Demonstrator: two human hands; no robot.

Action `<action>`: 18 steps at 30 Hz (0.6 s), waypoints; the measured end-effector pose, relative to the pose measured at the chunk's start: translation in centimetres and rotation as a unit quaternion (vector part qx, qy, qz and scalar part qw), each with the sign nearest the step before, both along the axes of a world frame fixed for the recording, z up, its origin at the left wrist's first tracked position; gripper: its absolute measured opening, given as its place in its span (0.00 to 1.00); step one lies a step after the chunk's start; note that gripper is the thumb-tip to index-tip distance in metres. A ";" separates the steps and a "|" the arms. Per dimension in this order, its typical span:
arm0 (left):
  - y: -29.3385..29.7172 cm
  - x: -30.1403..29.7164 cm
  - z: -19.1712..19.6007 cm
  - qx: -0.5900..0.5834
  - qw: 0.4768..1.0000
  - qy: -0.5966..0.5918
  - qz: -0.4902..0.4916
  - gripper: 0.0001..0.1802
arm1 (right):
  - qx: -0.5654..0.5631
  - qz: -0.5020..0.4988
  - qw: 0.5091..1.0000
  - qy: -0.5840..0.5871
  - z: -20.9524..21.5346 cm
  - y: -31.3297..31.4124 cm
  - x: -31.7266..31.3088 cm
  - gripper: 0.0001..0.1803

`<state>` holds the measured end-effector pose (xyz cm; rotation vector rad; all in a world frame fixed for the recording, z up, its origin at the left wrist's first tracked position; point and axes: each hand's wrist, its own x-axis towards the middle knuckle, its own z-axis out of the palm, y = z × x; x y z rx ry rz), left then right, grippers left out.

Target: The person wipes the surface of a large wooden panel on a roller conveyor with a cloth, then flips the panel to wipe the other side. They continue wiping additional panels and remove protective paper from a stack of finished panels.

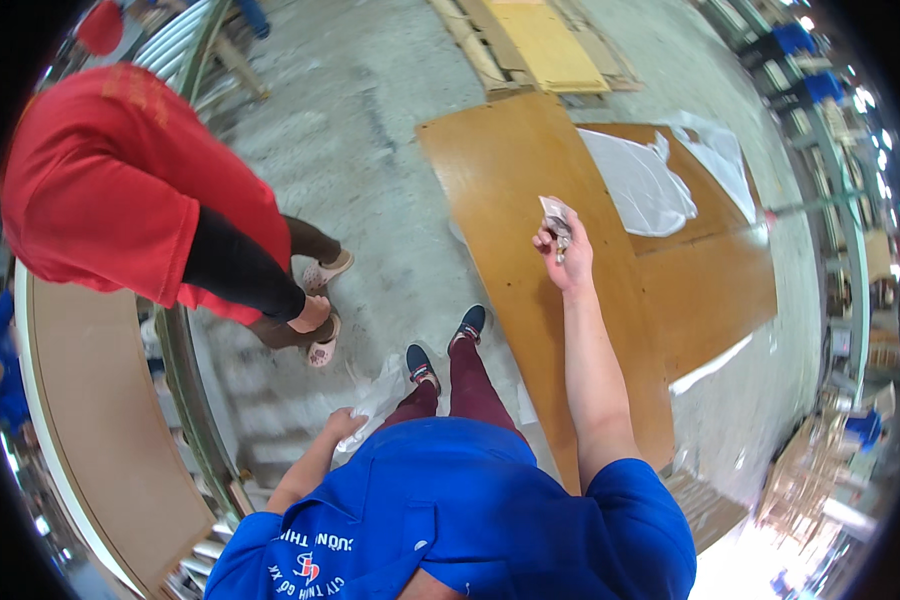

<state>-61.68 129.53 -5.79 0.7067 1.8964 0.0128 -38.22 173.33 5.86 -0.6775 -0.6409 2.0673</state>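
My right hand (567,252) reaches forward over the brown boards, its fingers closed around a small clear plastic bag (556,222). Small dark and metallic pieces show inside that bag, too small to name. Down by my left thigh, my left hand (345,424) grips a thin white plastic sheet or bag (378,397), which hangs crumpled beside my leg. Large brown wooden boards (510,190) lie under and ahead of my right arm. On them rest a white plastic bag (642,185) and another white plastic sheet (720,150).
A person in a red shirt (120,170) bends over at the left, near a roller conveyor rail (185,390) and a long beige panel (100,420). Yellowish boards (540,45) are stacked at the far end. Racks (840,230) stand along the right on the grey concrete floor (360,190).
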 end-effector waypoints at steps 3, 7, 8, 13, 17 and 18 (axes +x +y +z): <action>0.5 0.8 -0.3 0.022 0.998 -0.007 0.050 0.27 | 0.076 0.113 0.983 -0.120 -0.7 2.6 -5.0 0.16; 1.3 3.1 -0.7 0.033 0.991 -0.016 0.130 0.26 | 0.074 0.201 0.969 -0.127 -0.8 5.9 -10.0 0.14; 1.7 3.7 -0.9 0.051 0.987 -0.012 0.151 0.26 | 0.046 0.193 0.975 -0.099 -1.0 7.1 -10.6 0.14; 2.3 7.0 -1.1 0.016 0.996 0.038 0.074 0.29 | -0.014 0.147 0.987 -0.057 -2.6 11.7 -10.8 0.15; 2.4 7.3 -1.4 0.048 0.969 -0.106 0.218 0.28 | -0.011 0.152 0.976 -0.154 -5.8 13.5 -12.0 0.13; 2.5 7.5 -1.4 0.042 0.972 -0.093 0.211 0.26 | 0.011 0.164 0.970 -0.177 -6.4 13.5 -13.0 0.10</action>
